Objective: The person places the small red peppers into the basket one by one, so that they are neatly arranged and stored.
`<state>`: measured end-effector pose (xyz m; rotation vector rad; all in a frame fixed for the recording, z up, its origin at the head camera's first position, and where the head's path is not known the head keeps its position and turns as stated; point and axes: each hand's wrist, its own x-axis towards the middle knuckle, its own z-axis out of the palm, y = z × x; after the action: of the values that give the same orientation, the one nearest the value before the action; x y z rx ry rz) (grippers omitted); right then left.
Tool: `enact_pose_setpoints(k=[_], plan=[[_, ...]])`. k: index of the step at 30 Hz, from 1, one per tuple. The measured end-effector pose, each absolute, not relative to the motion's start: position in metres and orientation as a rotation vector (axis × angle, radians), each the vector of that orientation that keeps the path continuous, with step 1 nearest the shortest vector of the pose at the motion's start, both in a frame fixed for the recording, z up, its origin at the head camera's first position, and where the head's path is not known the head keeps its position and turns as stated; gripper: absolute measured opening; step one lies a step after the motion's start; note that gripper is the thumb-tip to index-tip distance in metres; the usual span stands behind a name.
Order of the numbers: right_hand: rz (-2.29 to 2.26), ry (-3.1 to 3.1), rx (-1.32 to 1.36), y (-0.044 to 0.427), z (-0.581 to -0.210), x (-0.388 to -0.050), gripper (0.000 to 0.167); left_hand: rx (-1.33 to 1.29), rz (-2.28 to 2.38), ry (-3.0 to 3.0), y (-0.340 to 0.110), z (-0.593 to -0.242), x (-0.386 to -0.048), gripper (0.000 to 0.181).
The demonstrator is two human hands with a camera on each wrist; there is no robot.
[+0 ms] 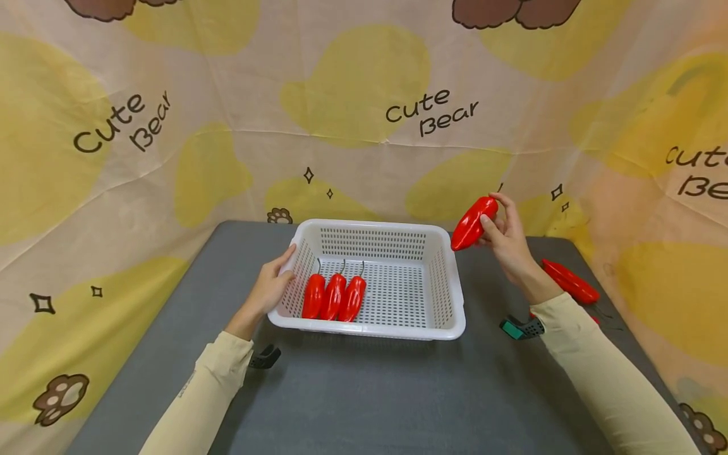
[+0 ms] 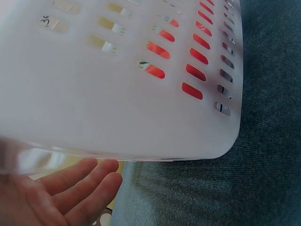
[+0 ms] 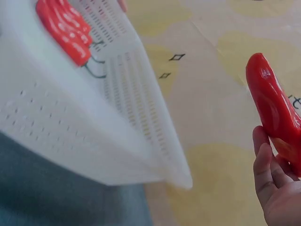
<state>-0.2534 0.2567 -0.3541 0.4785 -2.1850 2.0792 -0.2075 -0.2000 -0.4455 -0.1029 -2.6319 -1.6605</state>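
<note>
At the left rim of the white basket (image 1: 370, 330), the left hand (image 1: 268, 287) clamps thumb and fingers, presumably for steadiness; right of it, the right hand (image 1: 509, 245) pinches a red pepper (image 1: 472, 226) near its stem, apparently for control; three peppers (image 1: 333, 297) lie inside.

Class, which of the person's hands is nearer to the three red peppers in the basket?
Left. The left hand touches the basket rim just left of the three peppers; the right hand is beyond the opposite side, holding another pepper.
</note>
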Motion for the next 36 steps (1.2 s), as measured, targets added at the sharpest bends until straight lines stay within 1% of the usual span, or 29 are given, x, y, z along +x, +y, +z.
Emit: enact_pose_setpoints(k=[3,12,24,32,36], plan=[[2.057,-2.21,0.485,0.249,-0.348,-0.256,0.054,-0.103,-1.671,-2.635,-0.2,-0.445,-0.209,0.066],[2.078,-2.249,0.565,0.221,-0.338,-0.269,0.053,-0.112,-1.695,-2.62,-0.199,-0.447,-0.209,0.066],[2.167,-2.227,0.638,0.183,-0.335,-0.277,0.059,-0.14,-1.661,-2.608,-0.195,-0.444,-0.21,0.066],[2.282,-2.214,0.68,0.155,-0.34,-0.283,0.062,-0.14,-1.663,-2.59,-0.196,-0.442,-0.208,0.065],[2.347,-2.216,0.654,0.143,-0.346,-0.286,0.061,-0.138,-1.658,-2.598,-0.198,-0.442,-0.207,0.065]])
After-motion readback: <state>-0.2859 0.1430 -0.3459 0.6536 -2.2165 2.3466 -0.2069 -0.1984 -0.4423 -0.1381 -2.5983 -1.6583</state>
